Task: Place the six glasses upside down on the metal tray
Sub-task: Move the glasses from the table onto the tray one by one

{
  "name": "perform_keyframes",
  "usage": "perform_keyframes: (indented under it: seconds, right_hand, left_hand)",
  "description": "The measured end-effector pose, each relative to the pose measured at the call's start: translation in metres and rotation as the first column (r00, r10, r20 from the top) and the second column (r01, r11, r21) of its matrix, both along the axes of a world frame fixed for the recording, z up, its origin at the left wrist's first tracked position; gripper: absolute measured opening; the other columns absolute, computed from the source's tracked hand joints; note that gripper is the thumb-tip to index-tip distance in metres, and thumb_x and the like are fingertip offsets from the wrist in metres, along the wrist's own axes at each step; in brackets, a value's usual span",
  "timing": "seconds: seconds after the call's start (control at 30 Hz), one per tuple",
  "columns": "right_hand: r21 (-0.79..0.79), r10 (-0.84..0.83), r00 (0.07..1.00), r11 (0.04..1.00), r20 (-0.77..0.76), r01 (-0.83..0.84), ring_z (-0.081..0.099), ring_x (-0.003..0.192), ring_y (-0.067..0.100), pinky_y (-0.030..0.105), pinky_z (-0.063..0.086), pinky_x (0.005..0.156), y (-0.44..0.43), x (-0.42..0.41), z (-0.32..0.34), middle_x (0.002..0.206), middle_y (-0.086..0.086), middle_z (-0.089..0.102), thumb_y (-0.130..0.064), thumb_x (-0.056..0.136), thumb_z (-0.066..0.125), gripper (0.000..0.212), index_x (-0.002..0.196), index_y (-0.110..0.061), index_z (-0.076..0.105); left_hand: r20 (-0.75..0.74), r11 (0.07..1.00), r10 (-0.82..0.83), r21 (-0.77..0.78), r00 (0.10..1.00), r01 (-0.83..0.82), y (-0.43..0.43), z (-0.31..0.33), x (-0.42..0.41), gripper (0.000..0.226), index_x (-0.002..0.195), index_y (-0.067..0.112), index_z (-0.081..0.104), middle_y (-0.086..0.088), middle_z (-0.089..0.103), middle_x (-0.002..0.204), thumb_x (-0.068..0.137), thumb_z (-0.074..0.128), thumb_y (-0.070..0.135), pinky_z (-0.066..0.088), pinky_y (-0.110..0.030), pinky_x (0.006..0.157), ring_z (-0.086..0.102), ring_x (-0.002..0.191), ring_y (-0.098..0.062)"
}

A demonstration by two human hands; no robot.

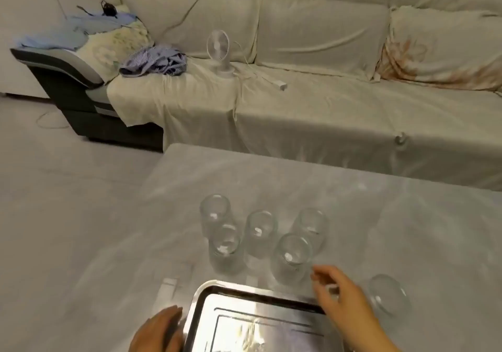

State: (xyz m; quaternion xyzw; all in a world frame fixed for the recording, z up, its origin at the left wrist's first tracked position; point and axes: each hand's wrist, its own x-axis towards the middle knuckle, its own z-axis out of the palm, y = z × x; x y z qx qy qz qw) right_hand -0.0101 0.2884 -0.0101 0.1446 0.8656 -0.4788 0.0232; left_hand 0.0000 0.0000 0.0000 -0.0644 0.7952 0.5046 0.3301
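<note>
No legible brand, label or writing anywhere; only small white patches, too blurred to read, at the bottoms of the upright glasses. Six clear, smooth, cylindrical glasses on the pale grey, cloudy-surfaced counter (380, 215): far-left glass (215, 213), front-left glass (226, 248) just before it and overlapping it in view, middle glass (260, 233), far-right glass (311, 228), front-right glass (292, 258), all mouths up and clustered close. Sixth glass (389, 296) apart at the right, beside the right wrist; orientation unclear. Metal tray (206, 297) at the near edge, shiny, rectangular with rounded corners and a raised rim, nothing on its visible part, just in front of the cluster.

Left hand (159, 330) flat, fingers together, resting against the tray's left rim. Right hand (339, 294) over the tray's far right corner, fingers loosely spread and curled, empty, tips near the front-right glass but not touching.

Beyond: sofa (326, 112) draped in creased cream cloth, small white fan (218, 50) with cord, striped crumpled garment (154, 62), pillow (445, 50) with reddish print.
</note>
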Motion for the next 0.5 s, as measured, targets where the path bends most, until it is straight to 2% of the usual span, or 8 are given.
perform_keyframes:
  seconds: [0.03,0.07,0.1,0.17,0.23,0.3,0.4,0.5]
  right_hand:
    - [0.001,0.006,0.998,1.000,-0.057,-0.006,0.057,0.082,0.004,0.004,0.041,0.069,0.002,-0.005,-0.006,0.084,-0.012,0.063,-0.003,0.078,0.060,0.040,0.078,-0.042,0.051]
    - [0.007,-0.006,0.996,1.000,-0.089,0.007,0.058,0.080,0.008,0.008,0.043,0.068,0.002,-0.009,-0.005,0.084,-0.013,0.063,-0.006,0.079,0.059,0.038,0.080,-0.043,0.051]
    - [0.010,-0.003,0.991,1.000,-0.136,0.004,0.057,0.080,0.008,0.011,0.043,0.067,0.004,-0.014,-0.009,0.084,-0.014,0.062,-0.008,0.080,0.059,0.037,0.081,-0.044,0.051]
    - [0.018,-0.004,0.972,1.000,-0.236,0.008,0.055,0.080,0.006,0.013,0.040,0.066,0.006,-0.023,-0.014,0.081,-0.013,0.061,-0.010,0.081,0.058,0.033,0.083,-0.043,0.051]
    - [0.039,-0.002,0.952,0.999,-0.305,0.014,0.053,0.080,0.006,0.013,0.038,0.065,0.004,-0.028,-0.020,0.084,-0.015,0.057,-0.011,0.081,0.058,0.026,0.089,-0.036,0.054]
    - [0.082,-0.003,0.935,0.996,-0.353,0.034,0.051,0.080,0.005,0.012,0.037,0.065,0.005,-0.033,-0.024,0.087,-0.017,0.051,-0.012,0.081,0.058,0.024,0.096,-0.029,0.054]
    - [0.153,0.025,0.928,0.988,-0.371,0.034,0.047,0.085,0.007,0.015,0.037,0.070,0.004,-0.034,-0.025,0.092,-0.015,0.045,-0.017,0.080,0.059,0.025,0.101,-0.029,0.050]
    - [0.225,0.066,0.954,0.974,-0.293,0.001,0.043,0.105,0.013,0.027,0.038,0.088,-0.001,-0.031,-0.023,0.113,-0.007,0.041,-0.026,0.079,0.061,0.039,0.116,-0.023,0.048]
  left_hand:
    - [-0.074,0.998,0.059,0.006,0.995,-0.059,0.007,-0.014,0.000,0.049,0.125,-0.001,0.037,-0.033,0.023,0.143,0.082,0.042,0.023,0.029,-0.019,0.095,0.029,0.132,-0.040]
    - [-0.201,0.979,0.136,-0.122,0.970,-0.162,0.009,-0.029,0.002,0.045,0.118,0.009,0.047,-0.029,0.043,0.134,0.075,0.044,0.023,0.032,-0.032,0.100,0.041,0.123,-0.043]
    - [-0.359,0.953,0.064,-0.254,0.931,-0.163,0.004,-0.053,0.009,0.044,0.111,0.013,0.055,-0.022,0.056,0.124,0.070,0.044,0.026,0.035,-0.043,0.100,0.049,0.115,-0.042]
    - [-0.557,0.937,0.095,-0.229,0.825,-0.262,0.005,-0.075,0.014,0.044,0.105,0.027,0.061,-0.010,0.063,0.113,0.068,0.039,0.038,0.038,-0.051,0.096,0.057,0.105,-0.033]
    - [-0.649,0.933,0.064,-0.231,0.758,-0.276,0.003,-0.086,0.013,0.042,0.105,0.044,0.051,0.001,0.061,0.108,0.068,0.031,0.042,0.039,-0.047,0.092,0.057,0.102,-0.018]
    - [-0.666,0.926,0.005,-0.277,0.746,-0.254,0.001,-0.091,0.011,0.040,0.101,0.041,0.058,0.002,0.062,0.106,0.070,0.032,0.042,0.039,-0.050,0.091,0.059,0.107,-0.020]
    - [-0.590,0.916,-0.005,-0.326,0.808,-0.232,0.001,-0.098,0.017,0.046,0.107,0.018,0.062,-0.005,0.063,0.115,0.071,0.043,0.038,0.033,-0.054,0.103,0.053,0.115,-0.030]
    - [-0.559,0.914,0.006,-0.334,0.829,-0.232,-0.002,-0.101,0.019,0.045,0.115,0.020,0.056,-0.004,0.057,0.125,0.072,0.047,0.033,0.028,-0.048,0.109,0.045,0.123,-0.026]
